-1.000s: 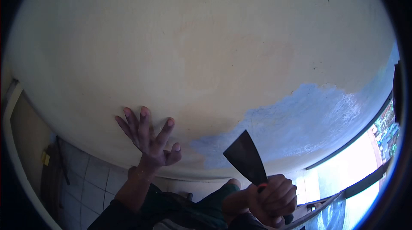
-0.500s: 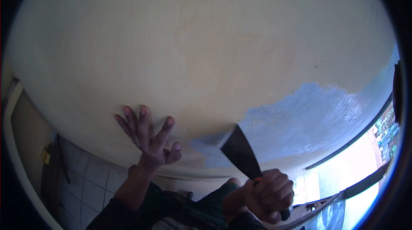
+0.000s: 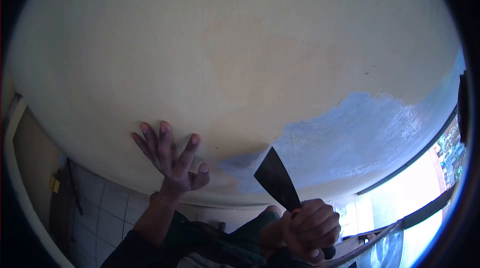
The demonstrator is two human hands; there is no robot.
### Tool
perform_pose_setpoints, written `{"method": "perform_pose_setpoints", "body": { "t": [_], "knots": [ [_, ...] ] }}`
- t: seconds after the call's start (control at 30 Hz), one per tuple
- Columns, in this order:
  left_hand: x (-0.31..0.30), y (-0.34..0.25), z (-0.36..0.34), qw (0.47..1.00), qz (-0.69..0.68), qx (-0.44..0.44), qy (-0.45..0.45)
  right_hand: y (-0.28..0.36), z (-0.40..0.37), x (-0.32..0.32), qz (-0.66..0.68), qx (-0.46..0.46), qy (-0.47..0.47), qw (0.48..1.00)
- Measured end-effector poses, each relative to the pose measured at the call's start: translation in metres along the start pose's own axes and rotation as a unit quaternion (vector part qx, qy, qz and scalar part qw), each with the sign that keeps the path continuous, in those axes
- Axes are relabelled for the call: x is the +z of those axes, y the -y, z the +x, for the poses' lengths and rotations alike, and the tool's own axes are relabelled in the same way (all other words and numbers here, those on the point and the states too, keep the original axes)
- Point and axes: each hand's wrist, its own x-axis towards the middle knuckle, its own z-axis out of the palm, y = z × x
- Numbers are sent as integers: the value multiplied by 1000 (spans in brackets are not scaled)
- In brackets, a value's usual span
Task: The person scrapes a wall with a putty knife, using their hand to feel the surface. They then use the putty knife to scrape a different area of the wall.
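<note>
My left hand (image 3: 172,160) rests against the cream wall (image 3: 165,53), its fingers spread and its fingertips touching the surface. Lower right, my right hand (image 3: 312,228) is wrapped round the handle of a putty knife (image 3: 277,180). The wide dark blade points up and to the left, its edge at or close to the wall near the left part of a bluish bare patch (image 3: 345,138). Whether the edge touches the wall I cannot tell. The patch has a ragged upper border against the cream paint.
Grey floor tiles (image 3: 111,199) show at the lower left, beside a pale frame (image 3: 15,133). My legs in dark green shorts (image 3: 245,235) are below the wall. A bright opening and a dark rail (image 3: 427,210) are at the lower right.
The putty knife and my right hand have shifted very slightly left. My left hand stays spread on the wall in almost the same place.
</note>
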Motion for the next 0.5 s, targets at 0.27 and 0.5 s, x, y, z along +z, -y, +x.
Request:
{"method": "perform_pose_setpoints", "body": {
  "t": [0.27, 0.5],
  "knots": [
    [0, -2, -1, 1000, 5, 0, 9, 4, -9, 0, -12, -61, -123, 990],
    [-2, 1, -2, 1000, 10, -4, 5, -7, -8, -3, 8, -23, -37, 999]
  ]
}}
